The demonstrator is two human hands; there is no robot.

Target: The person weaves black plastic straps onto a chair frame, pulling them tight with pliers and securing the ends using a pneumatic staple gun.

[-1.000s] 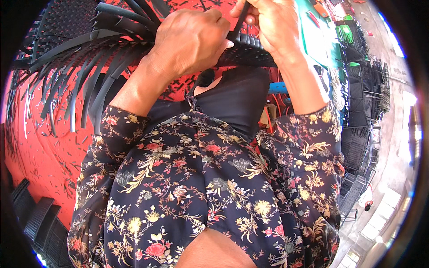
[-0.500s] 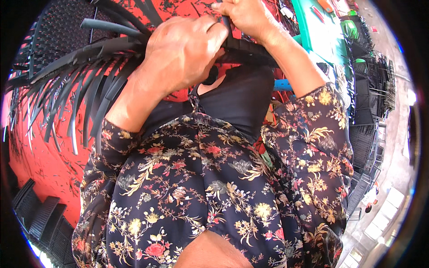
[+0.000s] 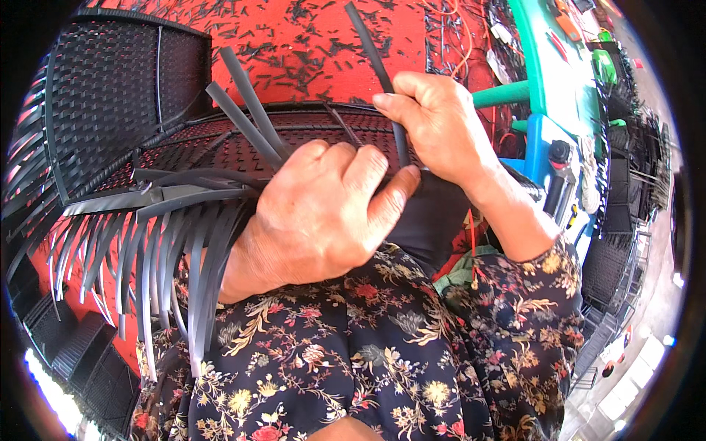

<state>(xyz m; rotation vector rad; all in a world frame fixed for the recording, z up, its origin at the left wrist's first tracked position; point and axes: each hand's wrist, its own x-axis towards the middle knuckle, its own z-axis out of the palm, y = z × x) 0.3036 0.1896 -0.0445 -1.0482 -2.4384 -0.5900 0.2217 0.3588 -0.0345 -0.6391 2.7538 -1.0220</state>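
Note:
A woven black chair-like furniture piece (image 3: 121, 95) spans the left and middle, made of flat plastic strips. My right hand (image 3: 445, 125) is closed, pinching a dark plastic strip (image 3: 371, 51) that stands up from the frame's near edge. My left hand (image 3: 316, 209) lies over that edge with its fingers curled and its thumb reaching toward the base of the same strip. Two more loose strips (image 3: 246, 121) rise from behind the left knuckles; its fingertips are hidden. Many strip ends (image 3: 195, 287) hang like a fringe beside my left wrist.
The red floor covering (image 3: 294, 37) is littered with short black offcuts. At the right stands a green stool or table (image 3: 529, 44) with tools, beside a blue part holding a black-and-silver tool (image 3: 560, 165). Dark woven pieces (image 3: 81, 360) stand at lower left, and more are stacked far right.
Both hands have come lower in view, and more of the woven piece shows. My right hand has moved down and right, the strip now standing tall from its grip. The hanging fringe has swung lower.

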